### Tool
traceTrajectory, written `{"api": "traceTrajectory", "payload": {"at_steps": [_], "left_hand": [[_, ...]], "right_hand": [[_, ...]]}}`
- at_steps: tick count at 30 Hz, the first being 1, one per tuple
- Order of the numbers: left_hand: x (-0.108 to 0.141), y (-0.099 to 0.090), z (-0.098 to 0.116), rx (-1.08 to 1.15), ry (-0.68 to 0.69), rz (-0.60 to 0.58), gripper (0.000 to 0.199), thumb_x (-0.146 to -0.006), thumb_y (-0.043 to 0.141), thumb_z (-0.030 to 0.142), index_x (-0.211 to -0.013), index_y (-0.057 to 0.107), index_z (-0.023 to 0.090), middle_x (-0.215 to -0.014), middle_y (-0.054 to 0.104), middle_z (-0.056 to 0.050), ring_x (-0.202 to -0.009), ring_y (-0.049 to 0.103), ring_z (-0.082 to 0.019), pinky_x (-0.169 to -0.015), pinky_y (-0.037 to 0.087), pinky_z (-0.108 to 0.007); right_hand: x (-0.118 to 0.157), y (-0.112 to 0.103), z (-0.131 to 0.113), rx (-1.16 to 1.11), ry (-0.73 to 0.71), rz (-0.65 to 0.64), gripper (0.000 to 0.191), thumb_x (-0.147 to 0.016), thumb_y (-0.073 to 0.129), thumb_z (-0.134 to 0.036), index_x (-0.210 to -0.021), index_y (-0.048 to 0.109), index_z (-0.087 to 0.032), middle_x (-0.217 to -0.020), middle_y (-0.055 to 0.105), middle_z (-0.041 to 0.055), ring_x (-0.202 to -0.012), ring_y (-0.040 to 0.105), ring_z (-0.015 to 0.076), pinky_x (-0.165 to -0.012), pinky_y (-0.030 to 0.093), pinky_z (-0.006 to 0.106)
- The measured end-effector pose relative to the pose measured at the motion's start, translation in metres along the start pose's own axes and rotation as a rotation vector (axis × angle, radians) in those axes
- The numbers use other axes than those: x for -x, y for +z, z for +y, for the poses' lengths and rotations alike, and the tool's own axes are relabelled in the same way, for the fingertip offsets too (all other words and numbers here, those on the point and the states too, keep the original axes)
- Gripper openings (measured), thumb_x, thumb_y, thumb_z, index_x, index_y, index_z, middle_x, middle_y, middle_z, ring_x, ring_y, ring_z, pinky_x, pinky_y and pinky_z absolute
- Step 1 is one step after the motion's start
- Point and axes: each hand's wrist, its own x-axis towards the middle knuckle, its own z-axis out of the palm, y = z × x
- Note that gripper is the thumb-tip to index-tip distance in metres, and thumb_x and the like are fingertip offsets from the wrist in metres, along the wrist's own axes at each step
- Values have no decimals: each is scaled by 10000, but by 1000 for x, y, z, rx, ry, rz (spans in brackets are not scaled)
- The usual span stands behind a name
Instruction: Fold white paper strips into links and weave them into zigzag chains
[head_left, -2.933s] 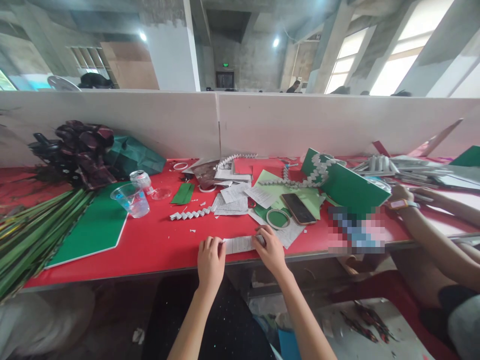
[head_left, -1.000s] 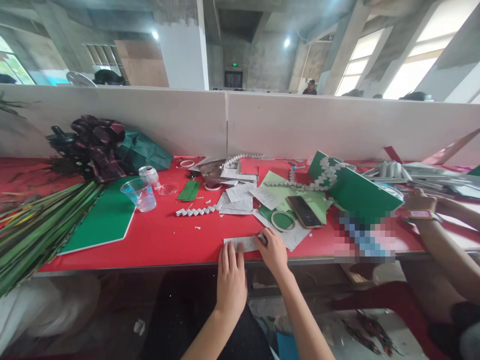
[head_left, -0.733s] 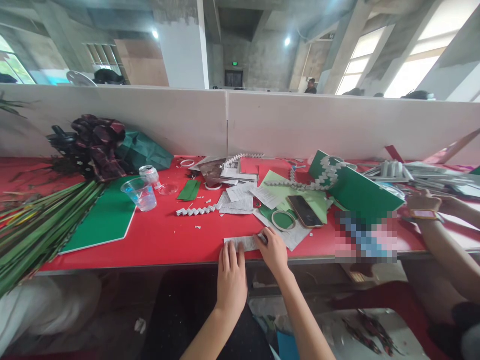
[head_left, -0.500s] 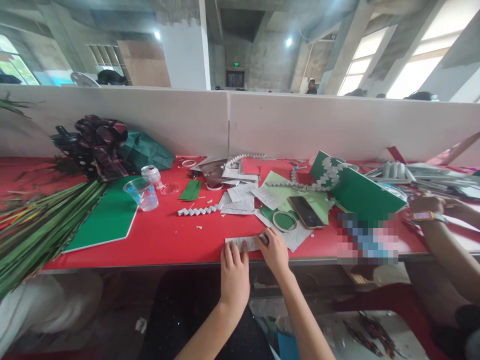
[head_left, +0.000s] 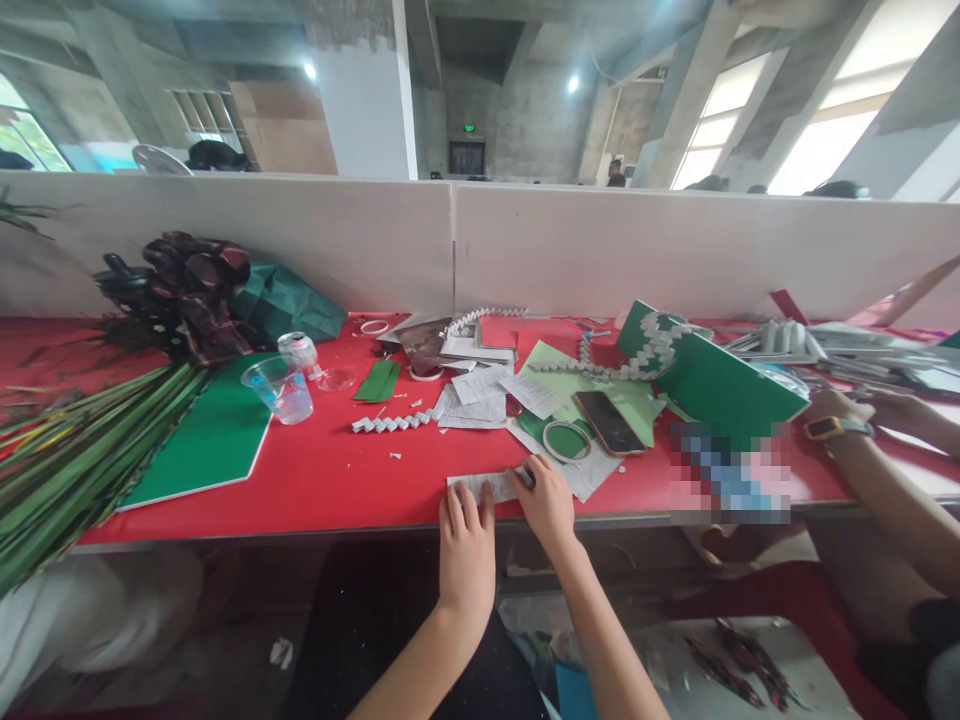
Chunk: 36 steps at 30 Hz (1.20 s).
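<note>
A narrow strip of printed paper [head_left: 480,486] lies near the front edge of the red table. My left hand [head_left: 466,545] rests on its left part, fingers stretched out and pressing it flat. At the strip's right end, my right hand [head_left: 546,500] has its fingers bent and closed on the paper. A small dark patch shows under those fingers, too little to name. Just beyond the right hand are a roll of tape [head_left: 566,441] and a phone [head_left: 609,421]. A zigzag folded paper chain [head_left: 394,422] lies farther off to the left.
Loose printed sheets [head_left: 472,405] lie behind the strip. A plastic cup [head_left: 279,392], a can [head_left: 298,352] and long green leaves [head_left: 105,440] are on the left. A green board [head_left: 731,385] leans at right, near another person's arm [head_left: 862,460]. A white partition [head_left: 337,240] closes the back.
The view has shifted very slightly. My hands stay in place on the paper strip. The other person's wrist at right has turned a little.
</note>
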Motion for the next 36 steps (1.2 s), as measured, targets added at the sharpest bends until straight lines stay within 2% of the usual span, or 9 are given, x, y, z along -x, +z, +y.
{"api": "traceTrajectory", "payload": {"at_steps": [4,9,23,28,30,32,36], "left_hand": [[2,2,5,-38,-12,-17,548,-836,477,47,-1373,467,151,-1338,514,-218,-1264,464,-339,-1011,410,-523],[-1,-3,4,-102,12,-33,525,-839,467,41,-1346,503,171,-1282,565,-202,-1202,527,-330,-961,457,-502],[-12,-17,0,-56,14,-39,517,-864,419,38,-1317,533,260,-1137,600,-157,-1058,579,-288,-869,488,-496],[-13,-24,2,-35,-3,-49,476,-864,431,64,-1296,558,217,-1163,603,-156,-1118,561,-312,-1010,355,-607],[-14,-23,3,-34,2,-49,462,-865,429,72,-1290,563,191,-1188,603,-159,-1150,548,-317,-1048,308,-618],[-14,-19,4,-28,47,-44,438,-869,422,81,-1277,572,143,-1234,589,-171,-1184,530,-312,-1072,316,-574],[-15,-5,5,-15,134,-14,435,-859,393,39,-1253,577,64,-1295,562,-190,-1215,517,-275,-1033,428,-418]], "right_hand": [[0,0,0,-1,6,1,253,-881,477,-385,-703,437,-210,-759,532,18,-667,513,153,-575,325,244],[0,1,0,-4,19,7,250,-870,497,-386,-704,445,-207,-757,534,16,-675,519,155,-571,320,240],[1,-2,-3,-10,19,36,254,-874,478,-395,-700,453,-211,-761,547,25,-649,510,155,-557,327,245],[1,-1,-3,2,13,33,220,-875,479,-367,-721,467,-211,-788,558,24,-662,522,153,-547,314,239],[1,-1,-3,7,13,38,220,-874,482,-362,-716,466,-209,-787,557,23,-660,520,151,-544,313,238],[1,-1,-3,13,16,40,232,-873,490,-372,-709,463,-210,-778,553,21,-657,517,151,-543,315,238],[1,-4,-5,-18,12,41,234,-887,467,-367,-714,475,-210,-770,555,21,-662,527,152,-560,338,245]]}}
